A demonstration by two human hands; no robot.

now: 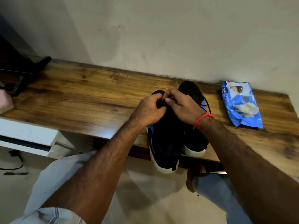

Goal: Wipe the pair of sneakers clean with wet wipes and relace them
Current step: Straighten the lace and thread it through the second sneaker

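Sneakers, black with blue side panels and white soles, stand side by side on the wooden tabletop (80, 88), toes toward the wall. The left sneaker (165, 143) overhangs the near table edge at the heel; the right sneaker (194, 136) touches it. The left hand (149, 109) and the right hand (181, 104) meet over the left sneaker's forefoot, fingers curled and pinching at its lacing area; the lace itself is hidden between them. A loose black lace (207, 105) trails from the right sneaker. A red thread band (204, 118) circles the right wrist. The blue wet wipes pack (241, 104) lies flat, well right of the sneakers, near the wall.
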